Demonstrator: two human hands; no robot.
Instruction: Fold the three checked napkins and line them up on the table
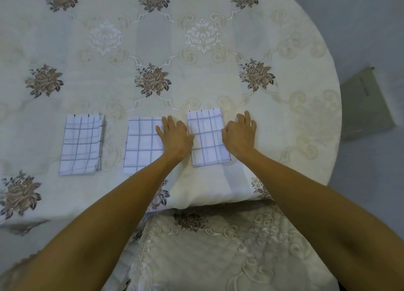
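Three folded white napkins with grey checks lie side by side on the round table: a left napkin (80, 145), a middle napkin (142, 145) and a right napkin (207, 137). My left hand (175, 135) lies flat between the middle and right napkins, fingers straight, covering the middle napkin's right edge and touching the right napkin's left edge. My right hand (239, 134) sits at the right napkin's right edge, its thumb on the cloth and its fingers spread on the tablecloth beside it.
The table carries a cream embroidered tablecloth (196, 61) with brown flower motifs. Its round edge curves down the right side. A grey flat board or bag (367, 102) lies on the floor to the right. A chair seat with matching fabric (229, 247) is below my arms.
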